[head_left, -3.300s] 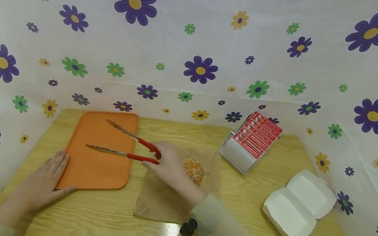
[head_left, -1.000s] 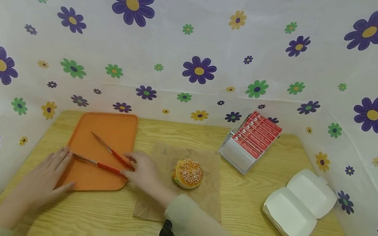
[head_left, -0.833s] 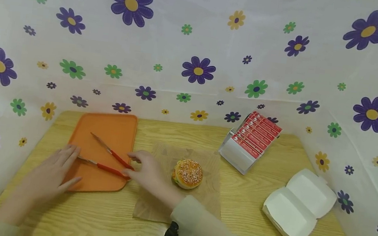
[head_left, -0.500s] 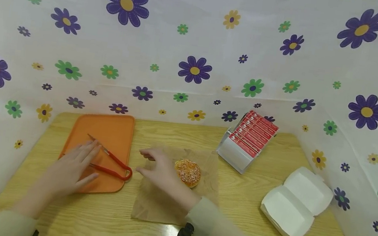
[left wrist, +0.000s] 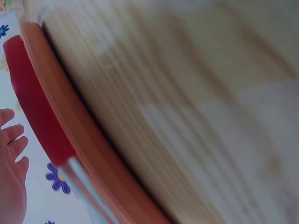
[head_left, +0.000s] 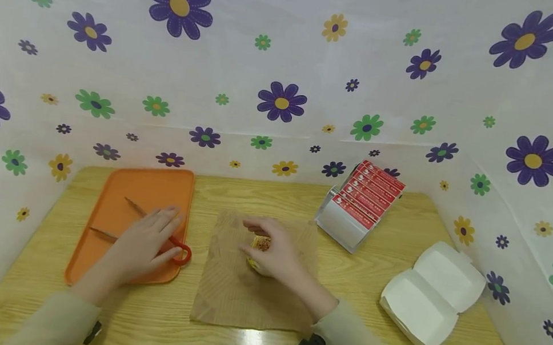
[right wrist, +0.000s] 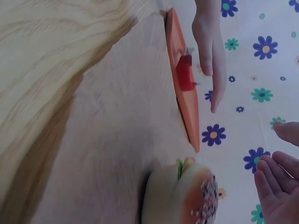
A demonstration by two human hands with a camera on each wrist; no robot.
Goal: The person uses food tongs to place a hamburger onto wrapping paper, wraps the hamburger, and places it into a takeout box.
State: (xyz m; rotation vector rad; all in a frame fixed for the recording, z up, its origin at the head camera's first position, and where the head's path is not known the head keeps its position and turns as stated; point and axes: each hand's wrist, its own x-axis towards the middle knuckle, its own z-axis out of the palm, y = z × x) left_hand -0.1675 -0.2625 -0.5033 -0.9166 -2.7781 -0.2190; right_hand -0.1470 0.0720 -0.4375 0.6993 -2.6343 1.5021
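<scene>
Both hands open, fingers relaxed: left hand (head_left: pixel 146 240) over red tongs (head_left: pixel 179 248) on orange tray (head_left: pixel 150 186); burger (right wrist: pixel 184 196) just under right hand (head_left: pixel 272 248) fingers, no grip.

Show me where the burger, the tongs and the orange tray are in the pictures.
burger (right wrist: pixel 180 196): right wrist view, side of the bun.
tongs (head_left: pixel 182 253): head view, red handle loop.
orange tray (head_left: pixel 158 184): head view, bare far part.
</scene>
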